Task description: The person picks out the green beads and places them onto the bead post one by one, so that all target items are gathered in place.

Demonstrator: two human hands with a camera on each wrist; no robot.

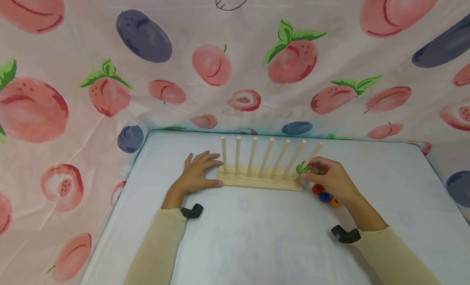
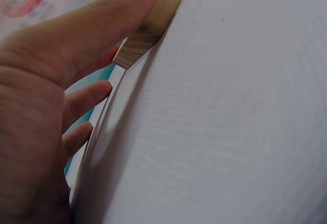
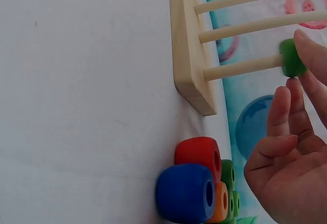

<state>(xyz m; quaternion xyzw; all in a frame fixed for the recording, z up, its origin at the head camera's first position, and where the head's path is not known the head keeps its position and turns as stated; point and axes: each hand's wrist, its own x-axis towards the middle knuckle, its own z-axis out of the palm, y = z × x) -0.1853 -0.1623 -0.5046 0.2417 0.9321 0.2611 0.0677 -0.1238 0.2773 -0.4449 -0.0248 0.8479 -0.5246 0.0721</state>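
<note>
A wooden peg rack (image 1: pixel 257 181) with a row of upright dowels stands on the white table. My left hand (image 1: pixel 198 172) grips the rack's left end, thumb along its front edge and index finger behind; the other fingers are spread, as the left wrist view shows. With my right hand (image 1: pixel 330 177) I pinch a green bead (image 3: pixel 292 58) between thumb and finger. This bead is around the rightmost dowel (image 3: pixel 245 69), above the base. Below the right hand lie a red bead (image 3: pixel 198 155), a blue bead (image 3: pixel 184 193) and an orange bead (image 3: pixel 220 203).
More green beads (image 3: pixel 228 174) lie behind the red and orange ones, partly hidden. The white table (image 1: pixel 249 244) extends in front of the rack. A fruit-printed cloth (image 1: pixel 227 27) hangs behind and at the sides.
</note>
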